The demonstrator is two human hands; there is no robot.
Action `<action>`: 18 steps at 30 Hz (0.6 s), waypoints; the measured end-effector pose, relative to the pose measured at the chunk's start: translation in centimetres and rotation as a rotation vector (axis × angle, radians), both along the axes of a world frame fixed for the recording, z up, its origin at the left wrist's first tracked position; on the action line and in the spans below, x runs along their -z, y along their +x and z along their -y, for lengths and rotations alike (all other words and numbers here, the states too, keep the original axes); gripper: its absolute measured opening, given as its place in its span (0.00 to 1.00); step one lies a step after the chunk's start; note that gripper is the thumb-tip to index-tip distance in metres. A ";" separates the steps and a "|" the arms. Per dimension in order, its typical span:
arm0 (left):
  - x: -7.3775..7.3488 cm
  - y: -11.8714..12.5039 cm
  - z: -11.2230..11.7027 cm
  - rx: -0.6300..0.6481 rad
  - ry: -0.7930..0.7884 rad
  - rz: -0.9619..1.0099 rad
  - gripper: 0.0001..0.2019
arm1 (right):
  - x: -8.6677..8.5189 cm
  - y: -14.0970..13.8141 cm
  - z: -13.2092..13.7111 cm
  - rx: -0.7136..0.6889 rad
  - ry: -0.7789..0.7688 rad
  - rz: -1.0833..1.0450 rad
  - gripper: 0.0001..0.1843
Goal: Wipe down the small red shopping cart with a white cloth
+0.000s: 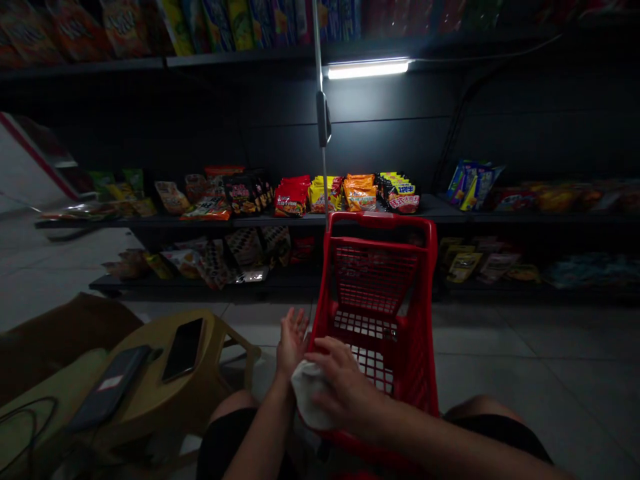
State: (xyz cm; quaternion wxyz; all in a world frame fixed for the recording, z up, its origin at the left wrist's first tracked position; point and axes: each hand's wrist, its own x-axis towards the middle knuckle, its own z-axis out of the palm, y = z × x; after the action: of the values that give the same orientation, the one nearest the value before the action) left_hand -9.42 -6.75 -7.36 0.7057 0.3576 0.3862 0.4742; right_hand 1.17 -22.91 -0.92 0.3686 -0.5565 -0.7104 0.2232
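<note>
My right hand (347,383) grips a white wipe (306,393), its fingers curled over the top. The wipe lies against my left wrist and lower forearm. Palm up and fingers apart, my left hand (292,340) holds nothing. It is beside the left rim of a red plastic shopping basket cart (429,320), which stands between my knees. The cart's handle faces the shelf, and its lattice sides and floor show. Part of the wipe is hidden under my right fingers.
A yellow stool (200,327) at left carries a phone (184,350) and a dark flat device (110,387). Ahead, a dark shelf (440,207) holds snack packets (293,197) beneath a tube light (369,68). A thin vertical pole (323,120) rises at the cart's left side. A cable (30,413) lies lower left.
</note>
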 end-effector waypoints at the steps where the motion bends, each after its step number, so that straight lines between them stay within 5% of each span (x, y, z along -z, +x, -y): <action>1: 0.1 -0.4 0.3 0.008 -0.064 0.071 0.30 | 0.6 -0.6 -0.1 -0.085 -0.084 0.062 0.41; 2: 0.2 -0.7 0.6 0.018 -0.127 0.151 0.30 | 1.0 -0.9 -0.2 -0.160 -0.150 0.110 0.49; 4: 0.0 -1.1 1.3 0.044 -0.217 0.290 0.30 | 1.5 -0.5 -0.4 -0.229 -0.185 0.158 0.47; 9: -1.3 -0.1 3.5 0.106 -0.243 0.322 0.32 | 1.5 2.8 -2.0 -0.062 -0.033 0.205 0.26; 18: -2.2 2.3 6.5 0.391 -0.254 0.256 0.39 | 0.4 4.7 -0.9 -0.011 0.045 0.347 0.25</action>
State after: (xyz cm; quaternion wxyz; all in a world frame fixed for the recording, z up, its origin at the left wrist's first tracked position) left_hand -7.16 -13.27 -5.15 0.8663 0.2712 0.2739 0.3178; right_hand 5.89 -22.01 -1.37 0.2515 -0.5743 -0.7712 0.1099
